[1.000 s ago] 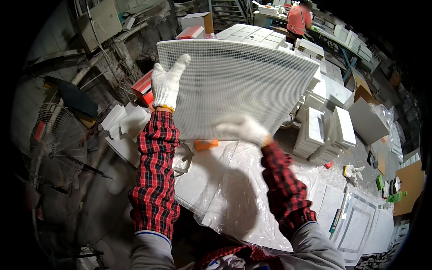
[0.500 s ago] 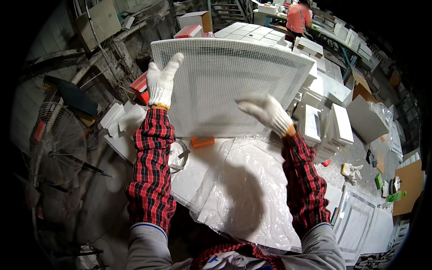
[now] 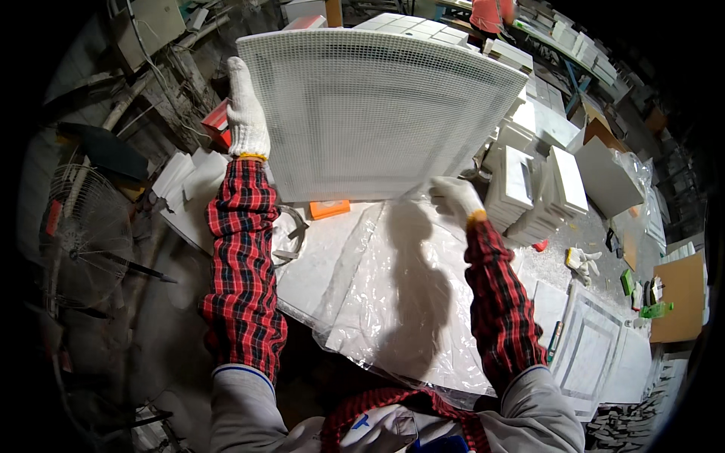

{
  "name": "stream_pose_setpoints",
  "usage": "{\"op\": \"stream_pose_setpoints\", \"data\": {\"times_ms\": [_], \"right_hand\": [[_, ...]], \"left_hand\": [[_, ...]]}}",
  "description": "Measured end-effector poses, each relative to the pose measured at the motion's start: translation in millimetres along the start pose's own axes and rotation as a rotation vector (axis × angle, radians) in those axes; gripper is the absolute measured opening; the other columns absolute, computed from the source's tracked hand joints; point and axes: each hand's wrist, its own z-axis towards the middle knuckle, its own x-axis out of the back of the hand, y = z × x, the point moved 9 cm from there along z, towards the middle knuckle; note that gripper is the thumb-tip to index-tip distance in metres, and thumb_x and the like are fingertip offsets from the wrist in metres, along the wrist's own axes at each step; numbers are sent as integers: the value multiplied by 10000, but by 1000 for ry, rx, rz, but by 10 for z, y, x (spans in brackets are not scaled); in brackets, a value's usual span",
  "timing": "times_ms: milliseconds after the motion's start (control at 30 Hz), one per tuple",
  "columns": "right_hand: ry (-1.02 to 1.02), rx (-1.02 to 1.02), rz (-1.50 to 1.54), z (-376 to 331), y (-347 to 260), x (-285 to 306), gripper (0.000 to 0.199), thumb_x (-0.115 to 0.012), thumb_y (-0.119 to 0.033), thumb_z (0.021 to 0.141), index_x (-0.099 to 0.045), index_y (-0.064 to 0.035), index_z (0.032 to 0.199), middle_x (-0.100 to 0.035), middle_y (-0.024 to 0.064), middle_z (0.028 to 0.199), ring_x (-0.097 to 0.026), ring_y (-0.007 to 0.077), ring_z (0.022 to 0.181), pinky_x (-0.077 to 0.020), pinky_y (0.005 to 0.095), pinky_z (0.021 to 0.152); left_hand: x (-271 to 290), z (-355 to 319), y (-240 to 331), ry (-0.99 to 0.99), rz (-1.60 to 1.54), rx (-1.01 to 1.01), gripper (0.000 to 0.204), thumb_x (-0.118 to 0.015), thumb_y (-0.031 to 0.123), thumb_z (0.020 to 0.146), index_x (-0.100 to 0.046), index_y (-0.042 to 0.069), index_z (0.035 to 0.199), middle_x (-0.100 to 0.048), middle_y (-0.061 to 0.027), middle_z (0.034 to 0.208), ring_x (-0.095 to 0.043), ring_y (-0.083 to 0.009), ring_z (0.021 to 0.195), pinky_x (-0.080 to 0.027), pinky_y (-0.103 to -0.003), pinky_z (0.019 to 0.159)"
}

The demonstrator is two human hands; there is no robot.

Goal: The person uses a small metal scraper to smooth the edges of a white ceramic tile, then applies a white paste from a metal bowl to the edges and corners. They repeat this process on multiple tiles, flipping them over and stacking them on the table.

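Observation:
A white mesh-backed tile panel [image 3: 377, 113] stands tilted up before me, with grey bands showing through its mesh. My left hand [image 3: 248, 113], in a white knit glove, holds its left edge, fingers pointing up along the side; some of them are hidden behind it. Clear plastic film [image 3: 377, 302] lies crumpled over the table below the panel. My right hand [image 3: 459, 198], gloved too, is down by the panel's lower right edge, its bent fingers pinching the film there. An orange block [image 3: 330, 209] rests at the panel's foot, beside a tape roll [image 3: 291, 235].
Stacks of white tiles [image 3: 510, 185] stand to the right, near a spare glove [image 3: 583, 264] and a banded panel [image 3: 593, 336]. A cardboard box [image 3: 683, 298] is at far right. A wire fan [image 3: 79, 234] stands at left. Another person [image 3: 491, 15] works at the back.
My left hand has shifted from the panel's face to its left edge. My right hand has dropped from before the mesh to the film. The panel appears higher and further left in view.

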Motion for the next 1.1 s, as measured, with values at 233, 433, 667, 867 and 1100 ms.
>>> {"op": "stream_pose_setpoints", "data": {"times_ms": [233,433,667,867,1100], "right_hand": [[-137,83,631,-225,-281,266,641,-459,-513,1008,-445,-38,1438,-532,166,1407,-583,247,1143,-442,456,1031],[-109,774,-993,-531,-748,7,418,-590,-365,951,-682,-14,1159,-530,164,1422,-628,227,1099,-584,357,856],[-198,217,673,-602,-254,238,346,-584,-121,940,-517,33,1242,-653,197,1150,-682,261,958,-637,340,784],[-345,229,1099,-798,102,533,217,-529,-200,962,-629,-57,1090,-679,157,1179,-667,344,975,-599,444,820],[-382,183,930,-2065,-166,334,510,-558,-146,904,-435,-12,1380,-499,220,1405,-598,324,1177,-521,420,995]], "left_hand": [[358,-287,-136,336,-47,33,801,-422,651,965,-371,66,1510,-430,-130,1510,-439,-271,1341,-313,-383,1133],[751,-382,-364,472,-233,-24,453,-426,377,1044,-577,23,1284,-627,-113,1198,-598,-245,995,-471,-368,917],[737,-1041,-49,322,-276,-166,329,-349,299,1064,-453,42,1243,-577,-99,1073,-559,-231,972,-449,-371,928],[580,-1279,740,-101,-187,-565,414,-318,311,1080,-435,64,768,-527,-63,693,-498,-194,660,-451,-423,872],[1017,-1763,859,-275,-228,-500,302,-349,287,1058,-462,107,842,-431,-8,755,-438,-169,694,-424,-421,978]]}}
